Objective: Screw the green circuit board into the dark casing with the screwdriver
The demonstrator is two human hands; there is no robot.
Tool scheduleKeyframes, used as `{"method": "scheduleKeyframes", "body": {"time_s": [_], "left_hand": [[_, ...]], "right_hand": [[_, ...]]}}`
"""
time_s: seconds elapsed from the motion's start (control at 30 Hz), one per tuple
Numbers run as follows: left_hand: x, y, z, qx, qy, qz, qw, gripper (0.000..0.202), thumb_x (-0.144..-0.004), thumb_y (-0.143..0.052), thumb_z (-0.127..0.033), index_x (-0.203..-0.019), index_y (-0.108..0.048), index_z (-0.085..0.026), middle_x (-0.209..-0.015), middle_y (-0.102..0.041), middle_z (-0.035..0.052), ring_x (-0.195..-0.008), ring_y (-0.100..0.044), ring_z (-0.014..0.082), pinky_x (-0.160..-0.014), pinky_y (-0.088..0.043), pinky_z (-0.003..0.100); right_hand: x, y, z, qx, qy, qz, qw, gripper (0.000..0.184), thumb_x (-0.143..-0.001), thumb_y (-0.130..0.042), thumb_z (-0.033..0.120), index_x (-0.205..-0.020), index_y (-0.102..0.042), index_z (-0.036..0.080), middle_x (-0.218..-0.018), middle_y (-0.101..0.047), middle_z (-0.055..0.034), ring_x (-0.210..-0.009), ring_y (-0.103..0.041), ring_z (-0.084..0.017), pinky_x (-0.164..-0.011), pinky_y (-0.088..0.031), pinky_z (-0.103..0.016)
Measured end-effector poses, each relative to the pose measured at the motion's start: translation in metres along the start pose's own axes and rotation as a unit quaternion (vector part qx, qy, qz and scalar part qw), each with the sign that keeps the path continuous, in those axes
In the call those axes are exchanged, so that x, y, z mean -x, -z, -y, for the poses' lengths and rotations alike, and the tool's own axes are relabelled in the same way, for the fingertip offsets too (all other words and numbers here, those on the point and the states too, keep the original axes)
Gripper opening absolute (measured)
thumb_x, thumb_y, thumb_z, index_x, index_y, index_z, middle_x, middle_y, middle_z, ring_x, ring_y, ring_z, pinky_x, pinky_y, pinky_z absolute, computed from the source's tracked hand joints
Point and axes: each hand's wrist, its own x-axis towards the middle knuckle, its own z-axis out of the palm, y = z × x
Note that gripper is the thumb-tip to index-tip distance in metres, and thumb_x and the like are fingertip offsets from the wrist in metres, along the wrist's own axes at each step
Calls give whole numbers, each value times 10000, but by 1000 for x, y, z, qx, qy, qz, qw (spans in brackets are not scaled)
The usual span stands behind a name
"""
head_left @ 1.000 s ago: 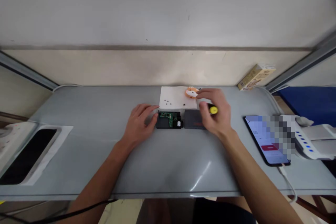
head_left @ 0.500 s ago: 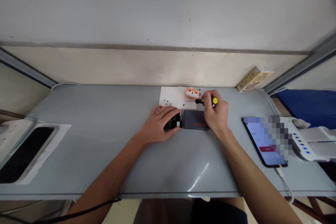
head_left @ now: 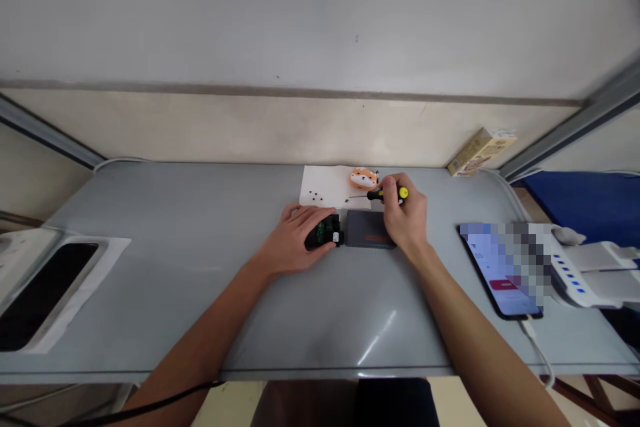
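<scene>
My left hand (head_left: 295,240) is wrapped around a dark circuit board (head_left: 323,230) with green patches, resting on the table. My right hand (head_left: 406,210) grips a screwdriver (head_left: 376,195) with a black and yellow handle, its thin shaft pointing left. The tip is close to one small dark screw (head_left: 347,201) on a white sheet of paper (head_left: 325,180); whether they touch I cannot tell. Several more small screws (head_left: 314,199) lie to the left on the sheet. A dark grey case (head_left: 367,228) sits between my hands, partly covered by the right one.
An orange-and-white animal-faced figure (head_left: 364,178) lies on the sheet. At right are a lit phone (head_left: 493,267) on a white cable, a white charging station (head_left: 575,273) and a small box (head_left: 480,152) against the wall. A black phone (head_left: 50,290) lies at left.
The screwdriver tip has come down closer to the lone screw. My left hand still holds the board, with more of its green surface showing. The view has shifted slightly.
</scene>
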Motion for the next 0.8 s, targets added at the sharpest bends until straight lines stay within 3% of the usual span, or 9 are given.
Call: {"method": "scheduleKeyframes", "body": {"time_s": [0.8], "left_hand": [[-1, 1, -1, 8, 11, 12, 1000, 499, -965, -640, -413, -1430, -512, -285, -1408, -647, 61, -1288, -603, 273, -1167, -333, 479]], "right_hand": [[0, 4, 1, -15, 29, -27, 999, 391, -1030, -443, 510, -855, -617, 206, -691, -569, 18, -609, -474, -129, -598, -365, -282]]}}
